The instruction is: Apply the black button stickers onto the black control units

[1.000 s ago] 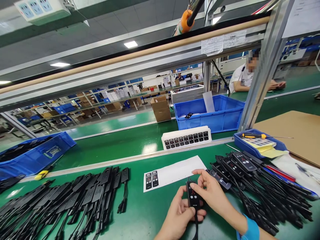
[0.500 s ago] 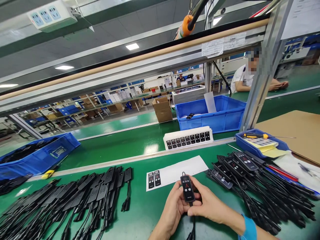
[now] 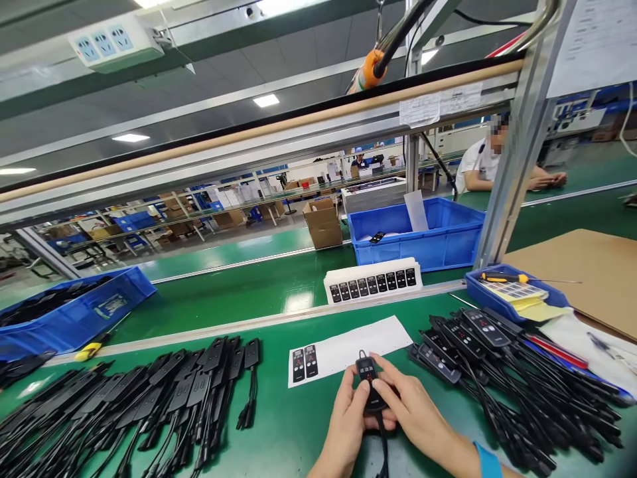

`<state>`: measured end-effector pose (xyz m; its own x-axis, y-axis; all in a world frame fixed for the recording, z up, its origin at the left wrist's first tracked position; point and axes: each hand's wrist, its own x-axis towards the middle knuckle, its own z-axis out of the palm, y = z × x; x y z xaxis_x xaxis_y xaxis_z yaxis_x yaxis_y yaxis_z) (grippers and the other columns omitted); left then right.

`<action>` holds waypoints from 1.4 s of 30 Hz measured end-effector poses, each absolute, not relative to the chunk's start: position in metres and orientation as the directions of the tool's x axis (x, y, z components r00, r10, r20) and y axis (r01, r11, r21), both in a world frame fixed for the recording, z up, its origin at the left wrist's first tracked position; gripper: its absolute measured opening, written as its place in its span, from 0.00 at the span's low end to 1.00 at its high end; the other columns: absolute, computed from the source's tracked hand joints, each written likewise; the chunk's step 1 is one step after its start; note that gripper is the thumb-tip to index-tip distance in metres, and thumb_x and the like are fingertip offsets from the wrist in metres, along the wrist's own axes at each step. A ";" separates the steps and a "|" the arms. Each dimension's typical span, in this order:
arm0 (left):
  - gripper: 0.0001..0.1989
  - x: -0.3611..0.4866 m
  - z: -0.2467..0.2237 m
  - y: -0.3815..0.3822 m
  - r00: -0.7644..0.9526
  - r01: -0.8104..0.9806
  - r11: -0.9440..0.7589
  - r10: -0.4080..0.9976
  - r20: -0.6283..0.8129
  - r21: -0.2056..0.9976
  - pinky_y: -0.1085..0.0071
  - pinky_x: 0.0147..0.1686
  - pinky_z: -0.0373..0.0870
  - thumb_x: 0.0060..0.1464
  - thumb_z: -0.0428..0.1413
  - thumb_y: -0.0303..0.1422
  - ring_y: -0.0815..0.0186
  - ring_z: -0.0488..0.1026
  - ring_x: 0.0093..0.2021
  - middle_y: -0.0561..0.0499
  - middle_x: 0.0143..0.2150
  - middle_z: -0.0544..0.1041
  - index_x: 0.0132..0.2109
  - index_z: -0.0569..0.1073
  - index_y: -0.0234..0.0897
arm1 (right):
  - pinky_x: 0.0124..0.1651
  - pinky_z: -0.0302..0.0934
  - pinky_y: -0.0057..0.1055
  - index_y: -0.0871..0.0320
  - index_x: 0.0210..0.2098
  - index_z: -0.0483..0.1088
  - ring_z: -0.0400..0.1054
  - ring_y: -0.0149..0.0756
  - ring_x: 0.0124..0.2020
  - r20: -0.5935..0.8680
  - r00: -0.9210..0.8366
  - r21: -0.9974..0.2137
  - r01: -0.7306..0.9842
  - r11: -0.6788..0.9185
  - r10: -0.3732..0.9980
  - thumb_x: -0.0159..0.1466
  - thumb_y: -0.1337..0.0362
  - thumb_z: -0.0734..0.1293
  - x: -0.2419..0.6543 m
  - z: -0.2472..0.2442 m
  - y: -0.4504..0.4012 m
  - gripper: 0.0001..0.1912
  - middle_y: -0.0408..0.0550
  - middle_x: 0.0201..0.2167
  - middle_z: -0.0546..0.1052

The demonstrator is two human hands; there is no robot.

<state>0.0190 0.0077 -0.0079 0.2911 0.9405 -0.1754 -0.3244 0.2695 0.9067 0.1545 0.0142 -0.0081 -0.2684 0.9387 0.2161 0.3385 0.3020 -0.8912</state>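
Note:
A black corded control box (image 3: 374,399) with a label on its face and a small loop at its top is held between both hands above the green bench. My left hand (image 3: 347,415) wraps its left side, the thumb lying on the face. From the right, my right hand (image 3: 411,405) grips it too, thumb pressed on the label near the other thumb. Its cable hangs down below the hands. Just beyond lies a white backing sheet (image 3: 348,346) bearing two black labels (image 3: 304,363) at its left end.
Piles of black corded boxes lie left (image 3: 184,385) and right (image 3: 490,352). Behind stand a label stack (image 3: 373,281), a blue bin (image 3: 423,245) and a small blue tray (image 3: 497,299) with a screwdriver. A co-worker (image 3: 482,162) sits beyond the metal post (image 3: 517,153).
Both thumbs have moved from the sides of the control box onto its face, covering its lower buttons. The view has shifted slightly.

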 end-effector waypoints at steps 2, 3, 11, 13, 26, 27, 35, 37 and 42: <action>0.29 0.018 -0.007 0.008 0.324 -0.414 0.255 0.938 -0.120 0.874 0.66 0.36 0.73 0.55 0.54 0.48 0.58 0.78 0.40 0.43 0.43 0.78 0.58 0.58 0.37 | 0.47 0.66 0.37 0.56 0.64 0.55 0.69 0.43 0.45 0.302 -0.262 -0.823 0.415 0.389 0.917 0.63 0.61 0.61 0.155 -0.005 0.013 0.30 0.52 0.47 0.73; 0.30 0.017 -0.007 0.008 0.356 -0.434 0.242 0.931 -0.082 0.868 0.64 0.39 0.72 0.57 0.52 0.50 0.57 0.77 0.42 0.43 0.43 0.78 0.60 0.57 0.37 | 0.51 0.65 0.38 0.55 0.64 0.54 0.66 0.44 0.49 0.346 -0.268 -0.779 0.452 0.434 0.899 0.62 0.63 0.62 0.157 -0.002 0.013 0.31 0.53 0.51 0.70; 0.27 -0.008 -0.007 0.013 0.372 0.394 -0.306 0.915 0.154 0.867 0.53 0.61 0.55 0.59 0.50 0.45 0.53 0.60 0.62 0.42 0.62 0.64 0.63 0.60 0.40 | 0.41 0.69 0.42 0.64 0.53 0.67 0.70 0.48 0.39 0.494 -0.110 -0.256 0.930 0.265 0.862 0.63 0.65 0.58 0.230 0.033 0.032 0.20 0.59 0.40 0.71; 0.28 -0.012 -0.006 0.015 0.377 0.574 -0.362 0.913 0.155 0.735 0.53 0.64 0.50 0.58 0.50 0.43 0.53 0.54 0.65 0.43 0.65 0.60 0.63 0.60 0.40 | 0.35 0.68 0.45 0.68 0.48 0.71 0.70 0.51 0.34 0.475 -0.067 -0.040 0.994 0.098 0.877 0.61 0.67 0.60 0.253 0.037 0.036 0.18 0.61 0.36 0.72; 0.41 -0.001 0.004 0.019 0.394 0.751 -0.339 0.919 0.027 0.567 0.47 0.66 0.32 0.50 0.58 0.42 0.47 0.35 0.69 0.42 0.70 0.45 0.67 0.51 0.36 | 0.46 0.62 0.30 0.62 0.42 0.76 0.70 0.39 0.43 0.146 -0.475 -0.489 0.728 0.481 0.868 0.60 0.72 0.62 0.099 0.029 0.110 0.14 0.53 0.40 0.76; 0.42 -0.002 0.003 0.019 0.402 0.729 -0.356 0.914 0.055 0.584 0.47 0.66 0.32 0.49 0.59 0.42 0.47 0.36 0.69 0.43 0.70 0.46 0.67 0.51 0.38 | 0.46 0.62 0.31 0.63 0.41 0.75 0.70 0.40 0.42 0.141 -0.481 -0.497 0.722 0.482 0.865 0.60 0.71 0.63 0.083 0.024 0.115 0.12 0.54 0.39 0.76; 0.33 -0.011 -0.025 0.018 0.381 0.479 -0.364 0.906 0.185 0.799 0.43 0.64 0.38 0.53 0.56 0.39 0.40 0.45 0.67 0.38 0.65 0.59 0.64 0.59 0.34 | 0.45 0.60 0.33 0.59 0.31 0.70 0.66 0.39 0.42 0.302 -0.515 -0.562 0.583 0.587 0.802 0.60 0.75 0.62 0.038 0.034 0.091 0.08 0.50 0.38 0.71; 0.31 -0.012 -0.029 0.023 0.413 0.462 -0.427 0.879 0.238 0.777 0.44 0.63 0.42 0.52 0.56 0.35 0.41 0.50 0.65 0.40 0.63 0.62 0.63 0.61 0.37 | 0.44 0.60 0.30 0.57 0.32 0.67 0.65 0.36 0.41 0.373 -0.518 -0.585 0.513 0.628 0.770 0.64 0.73 0.60 0.050 0.049 0.073 0.07 0.47 0.38 0.70; 0.25 -0.046 -0.015 0.056 0.053 0.822 -0.283 0.903 0.427 0.495 0.58 0.60 0.55 0.54 0.53 0.35 0.51 0.61 0.60 0.41 0.59 0.68 0.59 0.66 0.36 | 0.37 0.59 0.29 0.54 0.32 0.62 0.63 0.35 0.34 0.549 -0.348 -0.733 0.236 0.638 0.760 0.69 0.63 0.57 0.103 0.065 0.036 0.09 0.43 0.32 0.67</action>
